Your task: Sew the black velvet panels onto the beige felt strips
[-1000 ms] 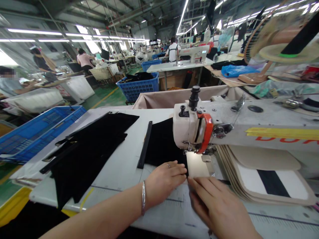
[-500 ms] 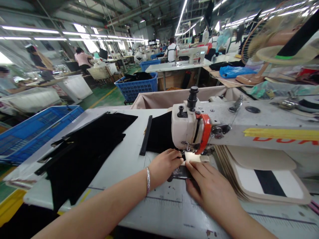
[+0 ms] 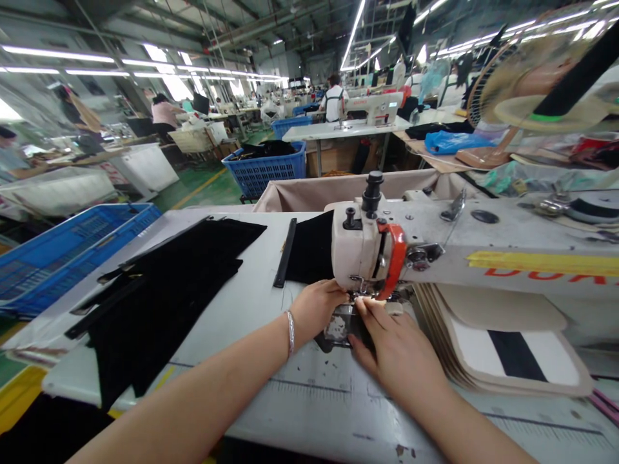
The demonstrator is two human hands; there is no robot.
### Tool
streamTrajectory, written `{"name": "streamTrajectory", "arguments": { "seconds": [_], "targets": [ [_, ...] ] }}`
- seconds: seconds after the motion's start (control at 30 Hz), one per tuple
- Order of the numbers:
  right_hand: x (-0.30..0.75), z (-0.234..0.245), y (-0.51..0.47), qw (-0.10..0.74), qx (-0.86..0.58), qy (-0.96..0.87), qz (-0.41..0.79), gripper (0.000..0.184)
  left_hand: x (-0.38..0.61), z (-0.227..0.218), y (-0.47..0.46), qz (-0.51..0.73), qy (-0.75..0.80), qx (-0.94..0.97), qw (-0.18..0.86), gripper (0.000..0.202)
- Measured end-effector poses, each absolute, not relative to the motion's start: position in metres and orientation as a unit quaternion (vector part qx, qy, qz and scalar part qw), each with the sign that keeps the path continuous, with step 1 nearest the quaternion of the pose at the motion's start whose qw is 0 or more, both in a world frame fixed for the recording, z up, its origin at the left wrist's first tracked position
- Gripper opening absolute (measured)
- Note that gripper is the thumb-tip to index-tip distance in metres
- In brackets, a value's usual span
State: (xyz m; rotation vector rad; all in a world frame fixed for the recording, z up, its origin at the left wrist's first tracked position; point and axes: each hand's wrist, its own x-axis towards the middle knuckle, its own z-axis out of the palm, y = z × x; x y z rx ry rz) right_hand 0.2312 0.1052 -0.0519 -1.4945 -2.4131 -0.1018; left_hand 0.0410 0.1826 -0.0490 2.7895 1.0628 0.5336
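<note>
My left hand (image 3: 316,308) and my right hand (image 3: 394,351) lie side by side on the white table (image 3: 232,322), right under the head of the cream sewing machine (image 3: 372,248). Both sets of fingers press flat on a beige-and-black workpiece at the needle, which they mostly hide. A black fabric piece (image 3: 312,254) stretches away behind the needle, with a black strip (image 3: 284,252) along its left edge. The left wrist wears a silver bracelet. The machine's orange guard sits just above my fingertips.
A pile of black fabric pieces (image 3: 159,296) covers the table's left half. A stack of beige panels with a black stripe (image 3: 512,341) lies under the machine arm at right. Blue crates (image 3: 58,258) stand at left. Other people work at distant tables. A fan (image 3: 527,84) stands at right.
Both hands slid forward toward the needle, pushing the workpiece under the machine head. The beige panel visible a second ago is now almost fully hidden.
</note>
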Motion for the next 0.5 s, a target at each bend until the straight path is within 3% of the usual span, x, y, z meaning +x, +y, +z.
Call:
{"name": "streamTrajectory", "arguments": {
  "seconds": [0.5],
  "targets": [
    [0.2280,-0.0494,0.0990,0.172,-0.525,-0.834,-0.012,0.048,0.0385,-0.0481,0.1809,0.193,0.343,0.918,0.052,0.018]
  ]
}}
